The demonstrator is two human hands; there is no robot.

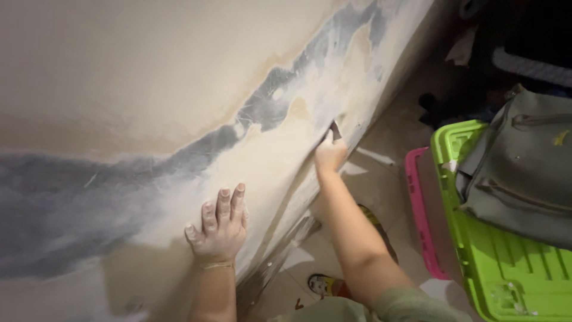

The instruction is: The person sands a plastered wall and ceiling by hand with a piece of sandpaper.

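Low on the patched wall (179,89), your left hand (219,229) lies flat with fingers spread to brace you, while your right hand (329,154) pinches a small dark scraper (335,130) against the plaster near the floor.

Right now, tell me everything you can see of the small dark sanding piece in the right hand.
The small dark sanding piece shows only as a thin, dark, flat-looking tip sticking up past the fingertips of the right hand; the rest is hidden in the grip. Its material is too small to tell. It is pressed against the patched cream and grey wall, low down near the floor edge. The left hand lies flat on the same wall, apart from it.
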